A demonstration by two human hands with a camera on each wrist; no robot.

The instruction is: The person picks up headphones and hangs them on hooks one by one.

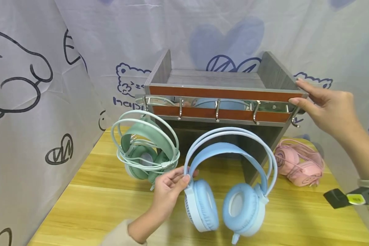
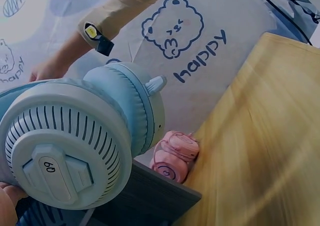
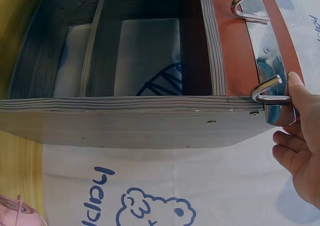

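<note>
My left hand (image 1: 169,188) pinches the light-blue headphones (image 1: 230,148) low on one side of the headband. Both ear cups dangle over the table, and one fills much of the left wrist view (image 2: 62,151). At the upper right, my right hand (image 1: 332,106) grips the front corner of a grey wooden rack (image 1: 283,71), thumb in front and fingers behind. A metal strip with several silver hooks (image 1: 217,110) runs along the rack's red-brown front. Green headphones (image 1: 150,128), their cable looped in a coil, hang at the leftmost hook.
Pink headphones (image 1: 301,164) with a wound cable lie on the wooden table (image 1: 110,208), right of the rack. A white cloth (image 1: 89,58) with line drawings covers the walls behind and at the sides.
</note>
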